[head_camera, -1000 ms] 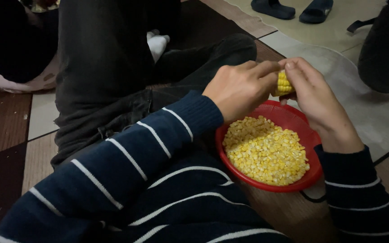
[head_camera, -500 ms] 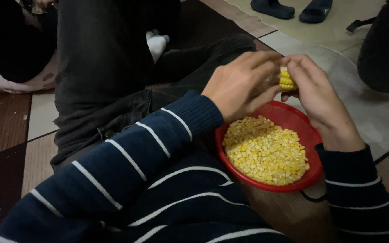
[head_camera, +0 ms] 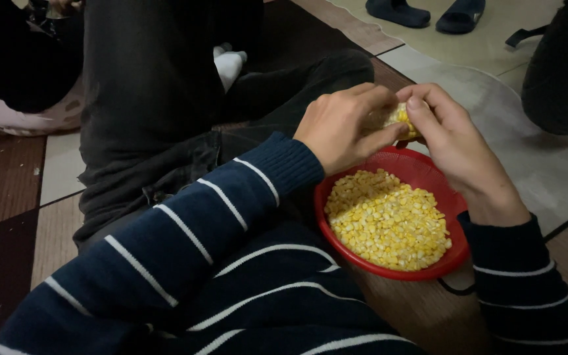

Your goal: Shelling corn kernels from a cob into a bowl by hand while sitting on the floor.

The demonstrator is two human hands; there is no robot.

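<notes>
Both hands grip a yellow corn cob [head_camera: 400,118] above the far rim of a red basket [head_camera: 428,172]. My left hand [head_camera: 346,125] wraps the cob from the left, the thumb pressed along its side. My right hand [head_camera: 451,141] closes on it from the right, fingertips on top. Most of the cob is hidden by the fingers. The basket holds a heap of loose yellow corn kernels [head_camera: 388,220]. Both arms wear navy sleeves with white stripes.
Another person in dark clothes [head_camera: 159,112] sits close on the left, a white sock [head_camera: 229,64] showing. A pair of dark slippers [head_camera: 425,13] lies at the top on a pale mat. A dark shape [head_camera: 563,66] fills the top right. Brown floor mat lies beneath.
Both hands with the cob have drifted slightly left and the fingers have shifted around it. The basket and kernels stay where they were.
</notes>
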